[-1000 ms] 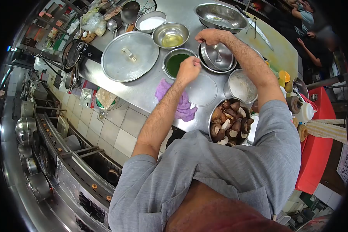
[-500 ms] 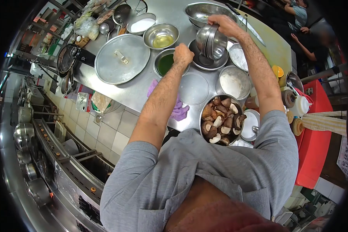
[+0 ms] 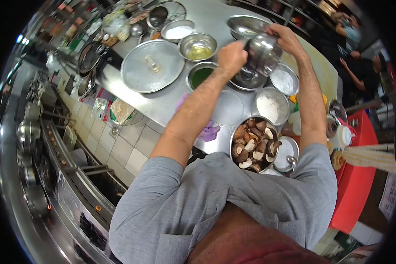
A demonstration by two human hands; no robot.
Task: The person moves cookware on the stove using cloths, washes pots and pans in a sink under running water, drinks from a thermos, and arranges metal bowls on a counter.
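Observation:
My right hand (image 3: 288, 40) grips a stack of nested metal bowls (image 3: 268, 56) by its rim, tilted on its side above a wide metal bowl (image 3: 248, 81). My left hand (image 3: 232, 57) is a closed fist just left of the stack; whether it holds anything is hidden. Below that fist stands a bowl of dark green liquid (image 3: 199, 78). A bowl of yellowish liquid (image 3: 199, 52) is behind it. Nearer my body, a pot of cut mushrooms (image 3: 256, 144) sits beside a bowl of white powder (image 3: 269, 104).
A large round lid (image 3: 152, 66) lies on the steel table's left side. A purple cloth (image 3: 208, 132) rests near the front edge. Bottles (image 3: 340, 137) and a red container (image 3: 355, 171) stand at right. Another person (image 3: 358, 72) is at the far right.
My left fist has moved right, from over the green liquid to beside the bowl stack. The stack has turned in my right hand's grip. The whole view has shifted slightly.

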